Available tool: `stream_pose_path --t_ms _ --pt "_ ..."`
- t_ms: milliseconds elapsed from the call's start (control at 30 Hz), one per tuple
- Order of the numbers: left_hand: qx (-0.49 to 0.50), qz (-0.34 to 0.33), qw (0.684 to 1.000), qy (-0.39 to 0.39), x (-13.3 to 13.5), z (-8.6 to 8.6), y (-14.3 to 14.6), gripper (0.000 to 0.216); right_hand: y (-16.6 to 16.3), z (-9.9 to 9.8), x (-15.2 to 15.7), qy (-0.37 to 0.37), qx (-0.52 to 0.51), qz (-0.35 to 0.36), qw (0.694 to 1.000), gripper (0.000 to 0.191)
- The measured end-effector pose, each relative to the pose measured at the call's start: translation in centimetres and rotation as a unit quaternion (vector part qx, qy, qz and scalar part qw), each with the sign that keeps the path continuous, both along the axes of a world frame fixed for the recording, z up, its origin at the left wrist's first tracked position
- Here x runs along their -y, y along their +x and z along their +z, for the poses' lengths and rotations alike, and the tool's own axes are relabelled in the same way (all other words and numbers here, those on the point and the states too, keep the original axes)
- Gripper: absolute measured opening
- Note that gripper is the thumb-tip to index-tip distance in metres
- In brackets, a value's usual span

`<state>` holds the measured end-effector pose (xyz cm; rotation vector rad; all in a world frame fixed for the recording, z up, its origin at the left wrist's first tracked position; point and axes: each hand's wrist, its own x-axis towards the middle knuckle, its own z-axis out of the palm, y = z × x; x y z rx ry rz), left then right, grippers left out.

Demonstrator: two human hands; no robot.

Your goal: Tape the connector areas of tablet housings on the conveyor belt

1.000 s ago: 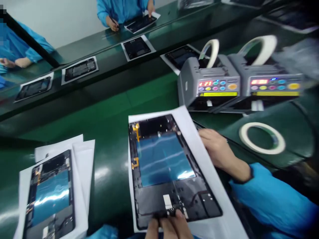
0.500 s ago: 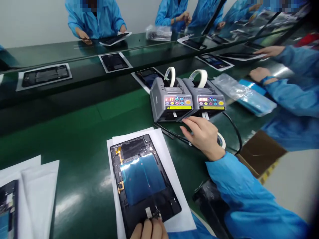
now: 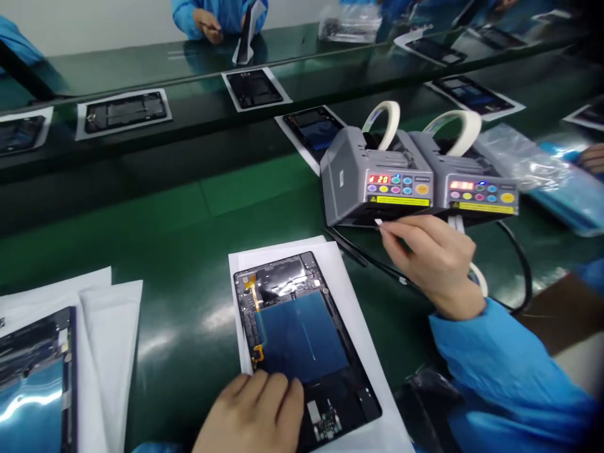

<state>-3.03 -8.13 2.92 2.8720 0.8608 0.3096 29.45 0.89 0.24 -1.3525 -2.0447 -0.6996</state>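
Observation:
My right hand [image 3: 427,264] is closed in a pinch on a small piece of white tape [image 3: 378,222], just under the front of the left grey tape dispenser [image 3: 352,179]. A second tape dispenser [image 3: 481,173] stands beside it, white strips showing under its front. An opened tablet [image 3: 346,396] with a blue-filmed battery [image 3: 302,336] and orange flex cables lies on white paper sheets [image 3: 361,321]. Over the tablet's lower left edge lies my left hand [image 3: 255,412], fingers bent and together. Its fingertips and thumb are hidden, so whatever it grips cannot be seen.
Another opened tablet [image 3: 35,402] lies on white sheets at the left. Several tablets on paper line the far side, including one [image 3: 125,113]. Black cables [image 3: 523,270] run beside the dispensers. Plastic-wrapped packs [image 3: 533,167] lie right; a co-worker's hands [image 3: 207,25] show across the table.
My right hand now pinches a piece of tape at the left dispenser's front; its fingers were apart. My left hand has moved up along the tablet's left edge. The view has shifted.

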Motion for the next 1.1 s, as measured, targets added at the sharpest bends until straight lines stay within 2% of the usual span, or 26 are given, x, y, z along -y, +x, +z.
stream_pose_path --t_ms 100,200,333,433,533,633,767,900,1000,1100 --pt "-0.010 0.043 0.999 -0.018 -1.9 0.4 -0.4 0.026 -1.9 0.9 1.5 -0.091 -0.058 0.062 0.992 0.005" --pt "-0.010 0.044 0.998 -0.048 -3.0 0.2 0.7 0.018 -3.9 0.4 2.3 -0.196 -0.095 0.122 0.968 0.007" --pt "-0.005 0.063 0.994 -0.089 -4.9 0.1 3.9 0.007 -5.4 -2.0 1.7 -0.234 -0.114 0.156 0.953 0.012" --pt "-0.014 0.096 0.992 -0.084 -6.9 -0.4 6.5 0.007 -5.2 -3.4 0.9 -0.276 -0.188 0.189 0.924 0.013" --pt "-0.028 0.111 0.991 -0.067 -8.8 -1.4 8.4 0.006 -4.5 -3.8 0.5 -0.315 -0.234 0.236 0.889 0.018" --pt "-0.046 0.109 0.992 -0.040 -9.8 -2.4 9.6 0.006 -4.1 -3.9 0.4 -0.335 -0.221 0.275 0.874 0.022" --pt "-0.050 0.101 0.993 -0.017 -9.9 -3.0 9.9 0.006 -3.8 -3.9 0.3 -0.361 -0.173 0.280 0.872 0.026" --pt "-0.029 0.107 0.994 0.002 -9.7 -3.4 9.4 0.008 -3.7 -3.7 0.3 -0.359 -0.109 0.269 0.887 0.031" --pt "0.003 0.138 0.990 -0.021 -9.6 -3.6 9.0 0.012 -3.6 -3.7 0.5 -0.342 -0.083 0.265 0.898 0.033" --pt "0.029 0.142 0.988 -0.051 -9.7 -3.7 8.8 0.013 -3.6 -3.8 0.5 -0.329 -0.069 0.262 0.905 0.034"
